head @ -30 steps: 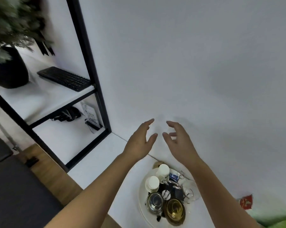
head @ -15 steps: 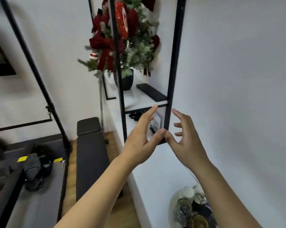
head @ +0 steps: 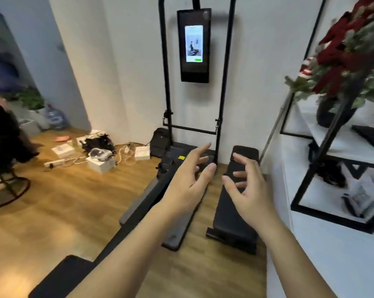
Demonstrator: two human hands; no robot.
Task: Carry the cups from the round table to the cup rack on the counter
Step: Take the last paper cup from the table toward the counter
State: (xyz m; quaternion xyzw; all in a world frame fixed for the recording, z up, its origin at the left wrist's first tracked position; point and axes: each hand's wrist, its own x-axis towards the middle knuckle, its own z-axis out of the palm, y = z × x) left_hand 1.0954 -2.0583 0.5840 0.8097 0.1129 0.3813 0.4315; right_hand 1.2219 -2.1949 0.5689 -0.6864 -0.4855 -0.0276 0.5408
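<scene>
Hands (head: pixel 216 186) empty, apart, above floor (head: pixel 63 201)

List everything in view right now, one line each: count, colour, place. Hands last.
wall screen: one, black, lit, on the far wall
exercise frame: one, black, under the screen
bench: one, black, on the wood floor
shelf unit: one, black frame, white boards, right
festive plant: one, red and green, on the shelf
boxes and cables: several, mostly white, floor left
cups: none visible
left hand: open, empty
right hand: open, empty
</scene>
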